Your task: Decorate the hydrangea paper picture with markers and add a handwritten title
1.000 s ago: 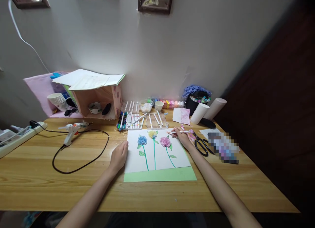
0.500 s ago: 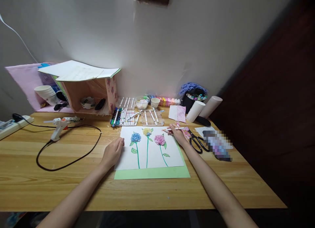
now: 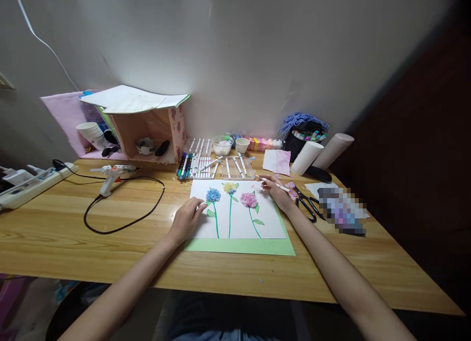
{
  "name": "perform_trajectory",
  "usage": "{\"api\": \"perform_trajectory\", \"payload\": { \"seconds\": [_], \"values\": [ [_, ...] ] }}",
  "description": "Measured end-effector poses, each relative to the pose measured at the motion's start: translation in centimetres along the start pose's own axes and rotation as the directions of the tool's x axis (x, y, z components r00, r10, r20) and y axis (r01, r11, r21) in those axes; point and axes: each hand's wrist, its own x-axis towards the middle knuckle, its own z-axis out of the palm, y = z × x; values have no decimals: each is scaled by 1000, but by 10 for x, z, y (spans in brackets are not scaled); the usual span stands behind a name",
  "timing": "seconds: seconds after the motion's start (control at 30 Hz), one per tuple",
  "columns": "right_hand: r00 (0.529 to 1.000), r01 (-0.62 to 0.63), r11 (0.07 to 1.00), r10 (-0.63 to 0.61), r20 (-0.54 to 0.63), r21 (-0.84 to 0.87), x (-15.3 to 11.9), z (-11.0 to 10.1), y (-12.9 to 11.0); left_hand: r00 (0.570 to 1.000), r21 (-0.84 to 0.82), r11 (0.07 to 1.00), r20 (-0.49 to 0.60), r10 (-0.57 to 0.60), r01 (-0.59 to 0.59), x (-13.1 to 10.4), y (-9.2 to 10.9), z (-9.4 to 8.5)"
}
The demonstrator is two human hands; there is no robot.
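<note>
A white sheet [image 3: 206, 231] carries three flowers with textured heads and drawn green stems: a blue flower [image 3: 213, 195], a yellow flower [image 3: 230, 188] and a pink flower [image 3: 248, 199]. Under it lies a green sheet [image 3: 243, 247]. My right hand [image 3: 278, 193] grips a white marker [image 3: 282, 187] at the sheet's upper right, the tip off the paper's drawn part. Above the pink flower is a small faint pink mark [image 3: 252, 187]. My left hand [image 3: 187, 219] rests at the sheet's left edge, fingers pinching a small white piece [image 3: 203, 203], which looks like a marker cap.
Marker trays [image 3: 237, 168] stand behind the sheet. Black-handled scissors [image 3: 307, 203] lie to the right, near white rolls [image 3: 308, 158]. On the left are a glue gun [image 3: 109, 179] with a looping cord, a power strip [image 3: 39, 184] and an open box [image 3: 143, 127].
The marker has swung up and away from the spot above the pink flower. My left hand has moved inward over the sheet, a small white piece now visible in its fingers. The view has shifted.
</note>
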Motion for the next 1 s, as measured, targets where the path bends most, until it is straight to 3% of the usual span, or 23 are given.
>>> {"api": "perform_trajectory", "payload": {
  "seconds": [0.1, 0.17, 0.23, 0.33, 0.5, 0.67, 0.8, 1.0],
  "values": [
    [979, -1, 1000, 1, 205, 1, -25, 28, -22, 998, -25, 998, 30, 57, -56, -1, 6, 3],
    [918, -13, 1000, 20, 395, -23, -41, 51, -33, 994, -39, 995, 60, 93, -91, 0, 8, 6],
    [861, 6, 999, 15, 508, -39, -53, 70, -39, 987, -52, 991, 96, 127, -122, 4, 8, 8],
    [852, -39, 997, 72, 518, -74, -59, 83, -38, 975, -71, 984, 142, 173, -164, 14, 5, 10],
    [861, -217, 973, 230, 453, -81, -53, 80, -28, 940, -90, 962, 206, 273, -259, 33, -5, 12],
    [814, -348, 932, 354, 460, -102, -43, 88, -38, 871, -141, 916, 284, 401, -375, 47, -15, 14],
    [758, -233, 950, 312, 573, -209, -26, 97, -58, 873, -194, 916, 286, 395, -351, 51, -21, 12],
    [604, 102, 943, 194, 774, -316, 4, 109, -71, 870, -295, 899, 279, 406, -324, 49, -25, 4]
  ]
}}
